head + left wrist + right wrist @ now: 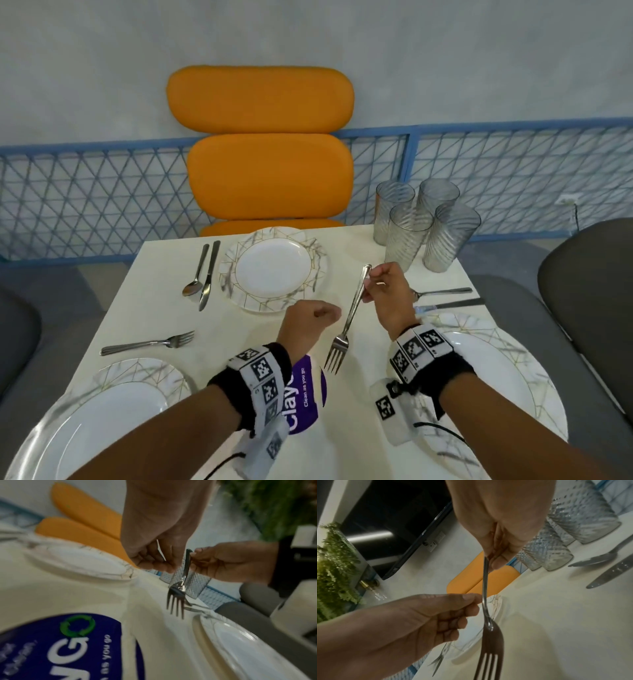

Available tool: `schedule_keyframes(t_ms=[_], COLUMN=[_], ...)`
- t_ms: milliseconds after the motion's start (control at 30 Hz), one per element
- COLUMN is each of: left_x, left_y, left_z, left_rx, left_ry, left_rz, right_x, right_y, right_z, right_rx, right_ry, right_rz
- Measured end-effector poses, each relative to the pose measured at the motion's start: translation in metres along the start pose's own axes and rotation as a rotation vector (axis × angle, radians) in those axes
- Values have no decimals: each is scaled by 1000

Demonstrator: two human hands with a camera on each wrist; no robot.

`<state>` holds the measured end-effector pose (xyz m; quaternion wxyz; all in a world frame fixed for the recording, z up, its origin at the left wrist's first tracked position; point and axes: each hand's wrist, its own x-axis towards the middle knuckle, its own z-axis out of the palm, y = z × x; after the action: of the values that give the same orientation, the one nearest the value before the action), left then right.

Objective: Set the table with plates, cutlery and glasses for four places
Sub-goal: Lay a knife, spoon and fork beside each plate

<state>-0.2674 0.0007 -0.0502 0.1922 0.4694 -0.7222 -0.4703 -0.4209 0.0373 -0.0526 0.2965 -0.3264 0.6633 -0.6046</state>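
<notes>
Nearest the viewer, a purple sticker (308, 394) marks the cream desk (164, 308); places below are told from it. A plate (113, 407) lies to its left and another plate (513, 377) to its right. Just above the sticker the right hand (388, 296) pinches the handle end of a fork (347, 323), which hangs tines down, clear of the desk. The left hand (308, 323), beside the fork's shaft, is curled into a loose fist holding nothing. Left of the sticker lies a second fork (147, 342). Beyond it sits a third plate (274, 269) with a spoon (196, 272) and knife (209, 274) alongside. Far right stand four glasses (424, 226).
</notes>
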Motion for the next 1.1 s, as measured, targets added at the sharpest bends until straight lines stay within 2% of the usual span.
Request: schedule_keyframes(t_ms=[167,267,333,433,533,700,767,1100], left_x=[32,50,67,97,133,169,174,193], left_y=[5,10,12,14,12,8,10,4], left_z=[10,13,16,15,13,30,39,57], left_rx=[-132,-114,-88,-52,59,462,591,699], left_ry=[-164,-261,-286,-185,-24,68,130,239], left_rz=[-95,-141,-171,-186,-217,-380,-391,-357], right_x=[27,40,48,44,31,11,5,-9], right_y=[7,9,12,22,38,58,62,59], right_z=[0,-1,-3,-6,-8,-15,-17,-30], right_rx=[-19,44,-2,-191,-238,-230,-214,-303], right_ry=[-2,-8,14,30,-25,-111,-134,-224], right_rz=[30,78,116,101,70,103,117,60])
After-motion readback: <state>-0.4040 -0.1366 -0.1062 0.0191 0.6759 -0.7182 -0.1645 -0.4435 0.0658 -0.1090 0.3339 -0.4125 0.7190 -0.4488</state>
